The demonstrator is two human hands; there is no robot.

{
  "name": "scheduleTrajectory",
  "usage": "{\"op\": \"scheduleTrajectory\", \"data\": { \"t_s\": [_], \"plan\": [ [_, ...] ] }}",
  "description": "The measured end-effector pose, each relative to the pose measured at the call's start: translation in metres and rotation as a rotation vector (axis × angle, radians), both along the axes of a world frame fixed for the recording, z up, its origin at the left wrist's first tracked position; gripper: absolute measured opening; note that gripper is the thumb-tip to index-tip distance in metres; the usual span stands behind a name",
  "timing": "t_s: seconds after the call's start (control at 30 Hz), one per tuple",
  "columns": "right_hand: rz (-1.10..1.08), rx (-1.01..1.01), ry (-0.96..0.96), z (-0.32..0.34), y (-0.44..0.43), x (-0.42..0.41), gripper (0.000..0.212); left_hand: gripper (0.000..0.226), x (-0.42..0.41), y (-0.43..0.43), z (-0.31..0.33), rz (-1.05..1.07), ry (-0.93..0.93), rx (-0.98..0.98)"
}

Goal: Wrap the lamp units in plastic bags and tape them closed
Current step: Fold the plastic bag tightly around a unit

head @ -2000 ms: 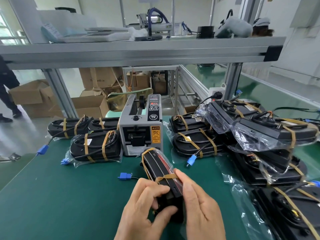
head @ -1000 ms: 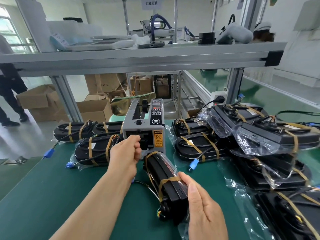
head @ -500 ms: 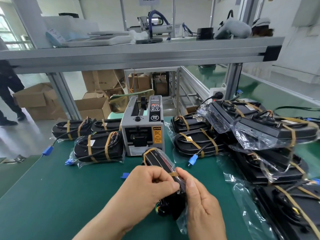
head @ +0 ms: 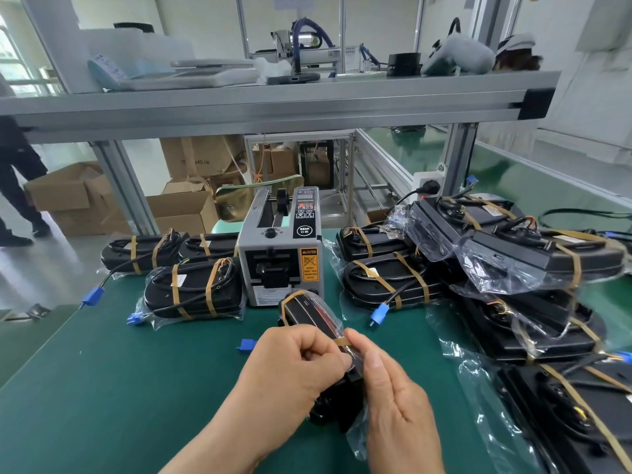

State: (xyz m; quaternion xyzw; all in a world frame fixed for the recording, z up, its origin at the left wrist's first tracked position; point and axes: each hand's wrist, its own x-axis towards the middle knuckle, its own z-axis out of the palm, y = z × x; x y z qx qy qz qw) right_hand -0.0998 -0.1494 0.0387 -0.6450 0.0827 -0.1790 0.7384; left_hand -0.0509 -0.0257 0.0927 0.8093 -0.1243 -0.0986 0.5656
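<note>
Left hand (head: 297, 364): fingers curled tight, thumb and forefinger pinching a brown tape strip (head: 343, 342) against the top edge of the lamp unit (head: 307, 313). Right hand (head: 393, 398): thumb raised, its tip on the far end of the same strip, the other fingers lying fairly straight along the unit's right side, so the unit is clasped between thumb and fingers.

The lamp unit is black, sheathed in a clear plastic bag (head: 357, 443), and held between the 2 hands above the green table (head: 102, 388), its far end pointing to 12 o'clock. 1 earlier band of tape already circles that far end. Loose bag hangs below the right wrist.

At 9 o'clock, just beside the left hand, a blue connector (head: 247, 345) lies on the mat. At 12 o'clock, just beyond the unit, stands a grey tape dispenser (head: 278, 254) with an orange caution label. At 10 o'clock lie 3 bagged units (head: 193, 289), each banded with tape. From 1 to 4 o'clock a stack of bagged units (head: 547, 254) overlaps untidily. Above runs an aluminium shelf (head: 273, 104); cardboard boxes (head: 184, 210) sit on the floor behind.
</note>
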Motion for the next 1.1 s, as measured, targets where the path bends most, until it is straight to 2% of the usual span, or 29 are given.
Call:
{"op": "scheduleTrajectory", "data": {
  "t_s": [0.57, 0.67, 0.93, 1.1],
  "plan": [
    [-0.001, 0.003, -0.019, 0.0, 0.002, -0.001, 0.036, 0.012, -0.004, -0.002, -0.013, 0.077, -0.096, 0.027],
    [-0.012, 0.024, -0.028, 0.0, 0.002, -0.001, 0.035, 0.022, -0.006, -0.003, -0.018, 0.12, -0.114, 0.014],
    [0.002, 0.019, -0.023, -0.003, 0.003, 0.0, 0.037, 0.016, -0.001, -0.003, -0.024, 0.127, -0.16, 0.018],
    [-0.001, 0.007, -0.015, 0.0, 0.003, -0.001, 0.038, 0.034, -0.003, 0.002, -0.025, 0.06, -0.188, 0.054]
  ]
}}
